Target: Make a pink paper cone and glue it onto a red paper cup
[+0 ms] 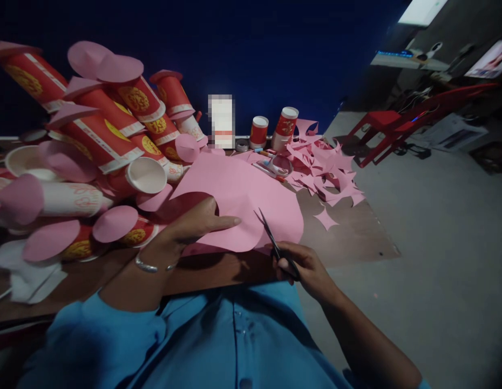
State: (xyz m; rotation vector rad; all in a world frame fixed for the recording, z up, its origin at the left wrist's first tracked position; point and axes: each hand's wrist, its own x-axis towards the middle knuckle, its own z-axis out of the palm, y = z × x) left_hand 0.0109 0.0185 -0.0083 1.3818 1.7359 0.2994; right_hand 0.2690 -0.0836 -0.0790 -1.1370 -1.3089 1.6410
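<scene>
A large sheet of pink paper (235, 178) with curved edges lies across the table in front of me. My left hand (198, 220) grips this sheet near its left side, the thumb on top and the fingers hidden beneath. In my right hand (302, 259) is a pair of black-handled scissors (270, 232). Its blades are slightly parted and point up and left, over or beside the sheet's lower right part. Whether they touch the paper I cannot tell.
Red and white paper cups (137, 100) with pink paper cones are heaped on the left. Pink offcuts (324, 167) lie in a pile at the right. Two red cups (259, 132) stand at the back by the blue wall. A red chair (380, 124) is on the floor beyond.
</scene>
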